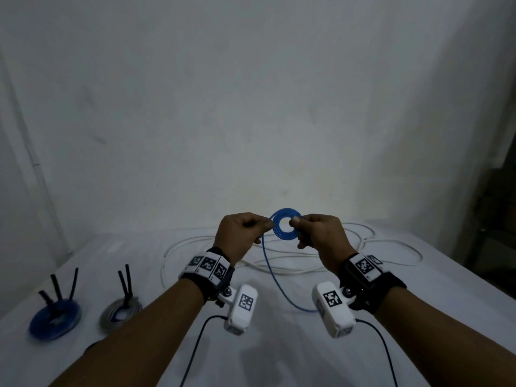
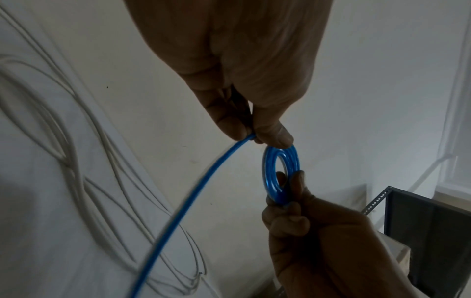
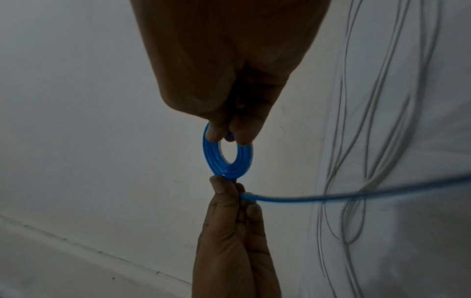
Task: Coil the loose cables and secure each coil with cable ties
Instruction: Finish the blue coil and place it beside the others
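**A:** Above a white-covered table (image 1: pixel 279 353), a person holds a small blue cable coil (image 1: pixel 286 225) upright in mid-air between two hands. What is each one doing?

**B:** The left hand (image 1: pixel 239 236) pinches the coil's left edge between thumb and forefinger. The right hand (image 1: pixel 318 236) pinches the opposite edge, remaining fingers curled. Both are clamped on the same blue cable.

**A:** And the loose part?

**B:** From the head view, the uncoiled tail (image 1: pixel 275 277) drops from the left hand's pinch, curves down to the table and runs off toward the right wrist camera.

**A:** What do the wrist cameras add?

**B:** The left wrist view shows the tail (image 2: pixel 193 193) leaving right at the left thumb and forefinger, blurred along its length. The right wrist view shows the coil (image 3: pixel 225 159) face-on as several flat, concentric turns around an open centre, something the head view only hints at.

**A:** Anything only the head view catches?

**B:** Two finished coils at the table's left: a dark blue coil (image 1: pixel 55 319) and a grey coil (image 1: pixel 120 312), each with black cable ties (image 1: pixel 57 287) standing up from it. Behind the hands, a white cable (image 1: pixel 293 270) sprawls in loose loops on the table. How many ties are on each finished coil is hard to say in this dim light, perhaps three and two.
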